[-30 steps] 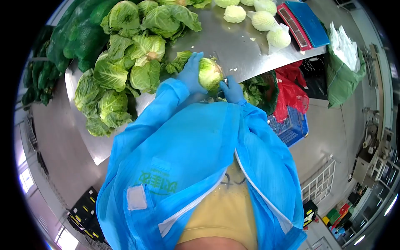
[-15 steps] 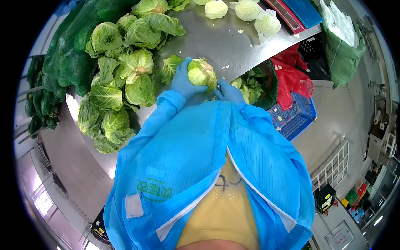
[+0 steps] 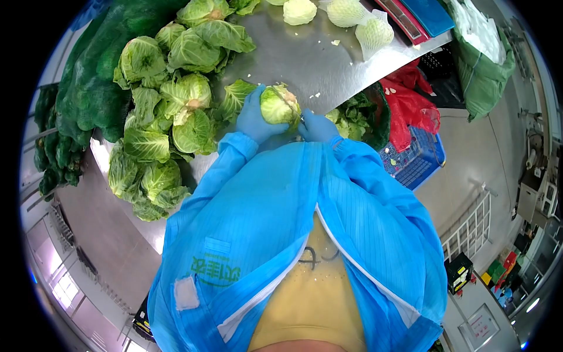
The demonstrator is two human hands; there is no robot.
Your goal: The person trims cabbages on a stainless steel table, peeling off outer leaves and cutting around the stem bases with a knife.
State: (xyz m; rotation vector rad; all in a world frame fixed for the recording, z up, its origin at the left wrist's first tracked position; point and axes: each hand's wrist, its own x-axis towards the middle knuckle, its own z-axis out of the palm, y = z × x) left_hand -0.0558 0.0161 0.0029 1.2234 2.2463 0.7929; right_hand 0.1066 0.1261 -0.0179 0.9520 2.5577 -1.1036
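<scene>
My left hand (image 3: 255, 120), in a blue glove, is wrapped round the left and lower side of a pale green cabbage (image 3: 278, 105) above the steel table. Close to the cabbage's right side, my right hand (image 3: 317, 127), also gloved, is closed round a small knife (image 3: 302, 118), mostly hidden by the fingers. A loose green leaf (image 3: 236, 97) lies just left of the held cabbage. Several untrimmed leafy cabbages (image 3: 192, 91) are heaped further left.
Peeled cabbages (image 3: 299, 11), some in white foam nets, lie at the back of the steel table (image 3: 281, 56). Off its right edge are a bag of leaves (image 3: 358, 117), a red bag (image 3: 404, 105) and a blue crate (image 3: 417, 155). Green net sacks (image 3: 97, 76) stand left.
The head view has shifted, so the table's contents appear lower and further left. The cabbage in my left hand has turned slightly. My right hand stays at its right side.
</scene>
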